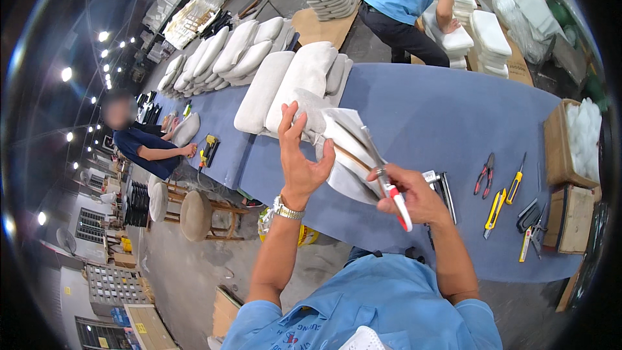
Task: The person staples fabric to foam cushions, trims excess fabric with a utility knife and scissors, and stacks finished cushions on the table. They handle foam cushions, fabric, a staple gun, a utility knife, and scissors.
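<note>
two bare hands (303, 170) at loose pale fabric (348, 183), slim metal scissors (397, 205) in one

Small round white ceiling lamps (67, 74) glare at left | smooth blue tabletop (414, 123) evenly lit | upper left dim | fisheye bends edges, corners black

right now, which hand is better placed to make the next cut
Right, most likely: the right hand holds the scissors, blades close to the pale cushion, while the left hand, fingers spread, holds no tool.
</note>
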Action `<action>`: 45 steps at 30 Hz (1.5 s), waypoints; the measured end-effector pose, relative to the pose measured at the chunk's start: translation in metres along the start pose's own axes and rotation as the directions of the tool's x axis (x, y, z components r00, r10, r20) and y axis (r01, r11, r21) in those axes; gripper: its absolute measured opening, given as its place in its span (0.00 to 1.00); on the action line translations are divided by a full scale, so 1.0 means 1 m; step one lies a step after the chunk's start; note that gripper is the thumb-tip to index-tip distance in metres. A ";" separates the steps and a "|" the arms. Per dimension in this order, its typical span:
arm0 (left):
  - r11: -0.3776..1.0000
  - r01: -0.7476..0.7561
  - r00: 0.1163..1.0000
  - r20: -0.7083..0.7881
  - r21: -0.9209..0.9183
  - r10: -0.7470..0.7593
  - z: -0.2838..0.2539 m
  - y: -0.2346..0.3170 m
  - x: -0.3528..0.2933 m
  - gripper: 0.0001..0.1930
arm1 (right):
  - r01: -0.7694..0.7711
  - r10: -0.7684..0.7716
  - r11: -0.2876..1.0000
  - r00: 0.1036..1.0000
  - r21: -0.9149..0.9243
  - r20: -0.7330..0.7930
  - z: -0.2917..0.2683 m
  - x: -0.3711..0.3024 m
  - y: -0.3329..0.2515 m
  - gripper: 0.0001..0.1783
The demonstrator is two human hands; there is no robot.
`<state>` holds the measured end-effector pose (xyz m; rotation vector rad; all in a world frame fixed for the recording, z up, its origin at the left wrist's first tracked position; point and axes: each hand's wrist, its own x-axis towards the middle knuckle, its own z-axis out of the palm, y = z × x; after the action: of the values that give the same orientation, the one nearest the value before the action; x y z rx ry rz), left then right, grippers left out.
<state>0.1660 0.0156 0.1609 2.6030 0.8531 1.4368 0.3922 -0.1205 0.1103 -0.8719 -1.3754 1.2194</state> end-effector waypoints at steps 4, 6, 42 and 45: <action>0.984 0.059 0.977 -0.192 -0.167 -0.091 0.007 0.003 -0.025 0.31 | -0.005 0.008 0.999 0.997 -0.046 0.075 0.021 0.016 -0.001 0.31; 0.965 0.100 0.944 -0.282 -0.241 -0.168 0.012 0.008 -0.034 0.26 | 0.004 0.000 0.999 0.996 -0.036 0.090 0.030 0.019 0.002 0.30; 0.985 0.166 0.969 -0.180 -0.040 -0.170 -0.024 0.043 -0.040 0.06 | -0.123 0.207 0.851 0.972 -0.510 0.111 0.016 0.035 -0.036 0.38; 0.994 0.108 0.972 -0.212 0.004 -0.105 -0.023 0.041 -0.039 0.07 | -0.162 0.248 0.849 0.963 -0.503 0.108 0.016 0.035 -0.045 0.33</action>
<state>0.1498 -0.0426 0.1562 2.4030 1.0119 1.7049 0.3756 -0.0998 0.1631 -1.3230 -1.8122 1.1369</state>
